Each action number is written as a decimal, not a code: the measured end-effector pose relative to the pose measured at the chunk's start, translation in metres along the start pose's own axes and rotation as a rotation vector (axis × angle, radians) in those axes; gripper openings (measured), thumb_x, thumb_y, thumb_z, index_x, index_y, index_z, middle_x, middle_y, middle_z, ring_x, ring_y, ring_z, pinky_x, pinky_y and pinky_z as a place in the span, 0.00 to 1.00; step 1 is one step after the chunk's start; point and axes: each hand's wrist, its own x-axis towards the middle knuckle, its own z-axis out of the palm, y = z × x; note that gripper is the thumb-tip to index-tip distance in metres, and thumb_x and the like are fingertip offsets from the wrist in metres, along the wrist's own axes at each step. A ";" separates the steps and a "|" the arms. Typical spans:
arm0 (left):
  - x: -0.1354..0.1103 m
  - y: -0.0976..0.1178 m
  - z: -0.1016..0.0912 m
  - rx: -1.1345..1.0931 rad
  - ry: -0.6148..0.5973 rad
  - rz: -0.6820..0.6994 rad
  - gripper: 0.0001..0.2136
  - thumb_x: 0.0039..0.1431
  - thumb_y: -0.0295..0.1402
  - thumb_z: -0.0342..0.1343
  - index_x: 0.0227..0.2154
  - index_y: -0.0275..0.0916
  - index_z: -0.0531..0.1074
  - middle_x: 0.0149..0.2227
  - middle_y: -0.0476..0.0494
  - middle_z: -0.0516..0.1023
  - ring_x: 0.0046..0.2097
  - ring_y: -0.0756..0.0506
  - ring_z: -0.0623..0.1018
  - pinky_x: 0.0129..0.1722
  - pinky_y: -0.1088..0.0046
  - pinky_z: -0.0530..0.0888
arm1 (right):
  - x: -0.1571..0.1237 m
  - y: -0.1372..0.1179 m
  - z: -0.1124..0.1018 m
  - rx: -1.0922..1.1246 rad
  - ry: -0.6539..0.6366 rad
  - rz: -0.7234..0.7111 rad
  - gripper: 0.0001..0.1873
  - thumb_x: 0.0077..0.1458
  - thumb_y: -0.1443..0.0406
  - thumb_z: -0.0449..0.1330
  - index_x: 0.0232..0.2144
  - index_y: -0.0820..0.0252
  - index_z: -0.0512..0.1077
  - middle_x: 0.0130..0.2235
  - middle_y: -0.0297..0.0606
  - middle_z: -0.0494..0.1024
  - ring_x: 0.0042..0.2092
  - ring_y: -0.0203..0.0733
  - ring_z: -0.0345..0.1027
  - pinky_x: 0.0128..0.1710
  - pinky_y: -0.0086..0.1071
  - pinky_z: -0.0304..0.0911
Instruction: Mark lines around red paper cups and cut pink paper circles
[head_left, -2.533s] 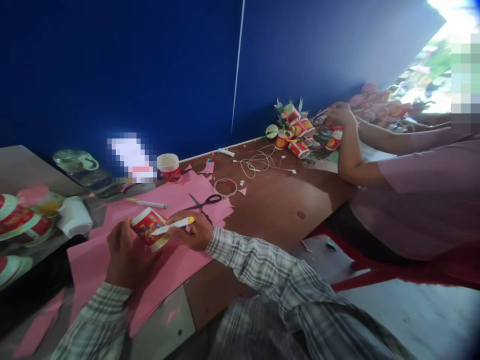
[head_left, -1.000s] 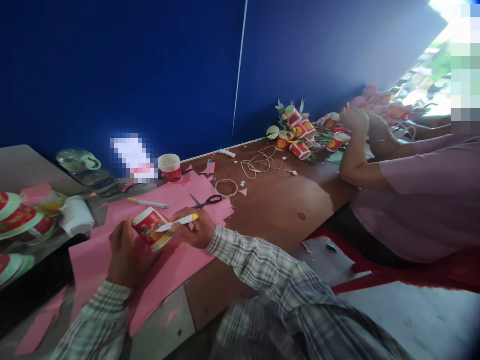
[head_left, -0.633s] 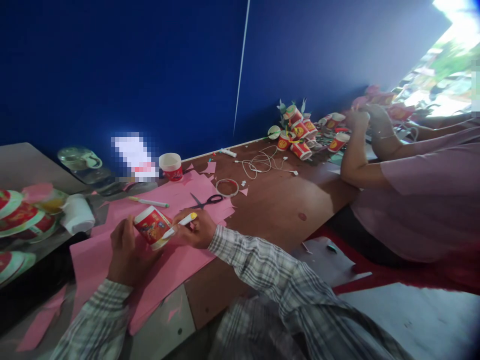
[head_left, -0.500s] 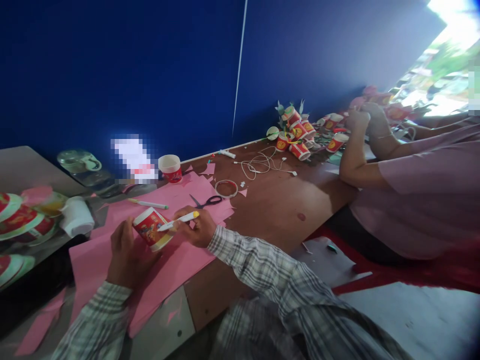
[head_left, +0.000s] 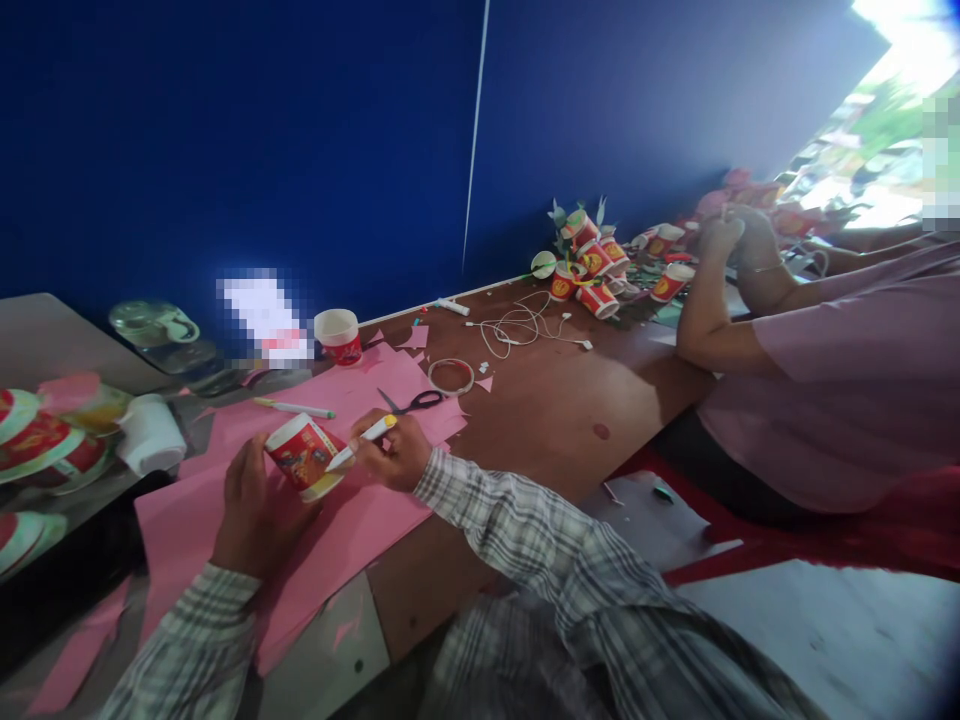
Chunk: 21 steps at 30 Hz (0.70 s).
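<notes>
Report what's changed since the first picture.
The right hand has moved the tip of the marker rightward across the cup. A co-worker's hands have shifted right. Unchanged: the left hand grips the cup, and the scissors lie where they were.

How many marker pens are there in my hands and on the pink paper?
2. One marker is in your right hand, its tip at the red cup; the green-ended pen lies on the pink paper. Others may be hidden.

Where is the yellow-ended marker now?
In the head view, left of centre, the yellow-ended marker is in the right hand, its tip at the red cup in the left hand.
</notes>
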 end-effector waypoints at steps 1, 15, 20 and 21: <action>0.000 0.000 0.000 -0.004 0.002 0.000 0.45 0.37 0.55 0.47 0.56 0.30 0.45 0.53 0.26 0.57 0.56 0.35 0.56 0.53 0.52 0.56 | 0.000 0.000 0.000 0.002 0.014 0.002 0.09 0.54 0.66 0.52 0.30 0.68 0.69 0.25 0.37 0.71 0.23 0.30 0.60 0.25 0.23 0.59; 0.005 0.000 -0.004 -0.130 0.004 -0.117 0.47 0.33 0.57 0.47 0.56 0.33 0.46 0.54 0.30 0.57 0.55 0.35 0.60 0.52 0.49 0.58 | 0.006 0.006 0.003 0.303 0.229 0.100 0.17 0.60 0.60 0.47 0.45 0.65 0.65 0.27 0.38 0.73 0.23 0.30 0.61 0.23 0.24 0.61; 0.005 0.001 -0.005 -0.186 0.012 -0.132 0.45 0.31 0.52 0.53 0.56 0.44 0.45 0.56 0.34 0.55 0.56 0.33 0.59 0.50 0.47 0.61 | -0.001 0.008 0.006 0.076 0.146 -0.051 0.16 0.60 0.64 0.48 0.50 0.59 0.64 0.42 0.43 0.75 0.33 0.34 0.72 0.38 0.30 0.71; 0.004 0.001 -0.005 -0.195 0.004 -0.136 0.45 0.32 0.50 0.53 0.56 0.45 0.44 0.57 0.34 0.55 0.57 0.33 0.58 0.50 0.47 0.62 | -0.001 0.009 0.007 0.041 0.130 -0.055 0.16 0.60 0.65 0.48 0.51 0.59 0.63 0.44 0.44 0.75 0.36 0.36 0.73 0.42 0.32 0.71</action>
